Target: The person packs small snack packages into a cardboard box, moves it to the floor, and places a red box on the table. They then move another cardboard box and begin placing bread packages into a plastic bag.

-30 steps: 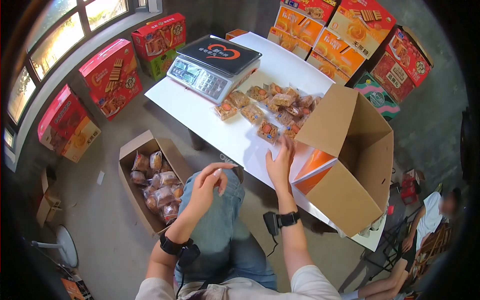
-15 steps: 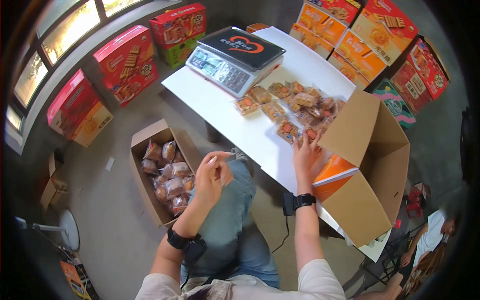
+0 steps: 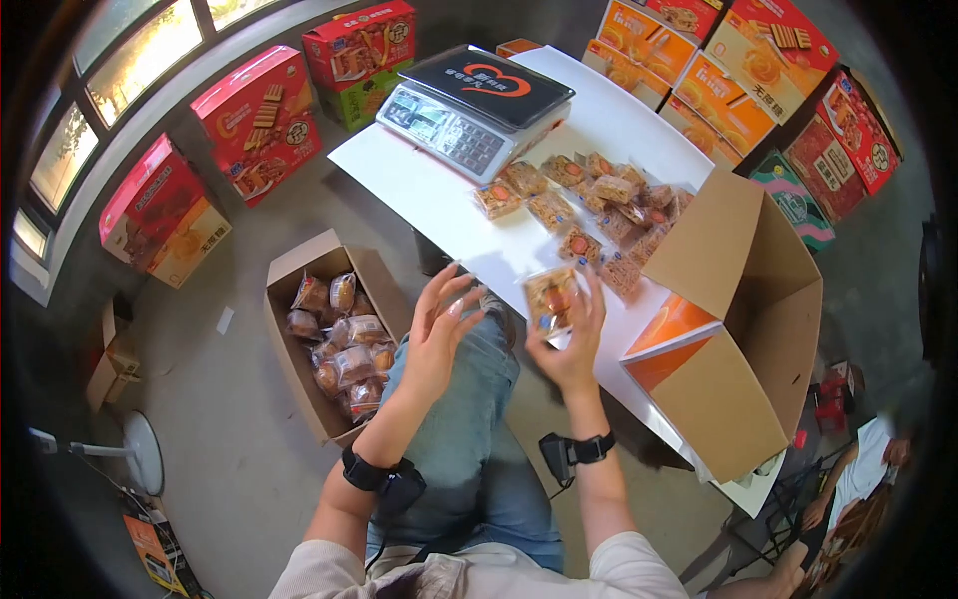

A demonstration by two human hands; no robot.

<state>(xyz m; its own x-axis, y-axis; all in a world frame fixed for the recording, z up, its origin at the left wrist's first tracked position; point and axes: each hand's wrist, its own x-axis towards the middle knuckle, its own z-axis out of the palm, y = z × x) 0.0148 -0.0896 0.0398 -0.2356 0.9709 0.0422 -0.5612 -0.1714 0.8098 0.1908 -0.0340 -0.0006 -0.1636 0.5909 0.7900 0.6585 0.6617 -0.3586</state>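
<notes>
In my right hand (image 3: 574,344) is a wrapped snack cake (image 3: 551,299), gripped between thumb and fingers above the near edge of the white table (image 3: 469,235). My left hand (image 3: 436,329) hangs over my knee, holding nothing, fingers apart and slightly curled. A loose pile of similar wrapped cakes (image 3: 614,230) lies on the table beyond my right hand. To the left of my legs, a cardboard box (image 3: 311,424) on the floor holds several rounder wrapped pastries (image 3: 349,364).
A digital scale (image 3: 469,115) sits at the table's far left. An open carton (image 3: 714,399) stands at the right, beside an orange printed box (image 3: 669,339). Red gift boxes (image 3: 257,130) line the wall; more cartons (image 3: 718,90) are stacked behind. A person (image 3: 858,469) sits at lower right.
My right hand has lifted a wrapped snack cake off the pile and drawn it left and toward me. My left hand has opened its fingers.
</notes>
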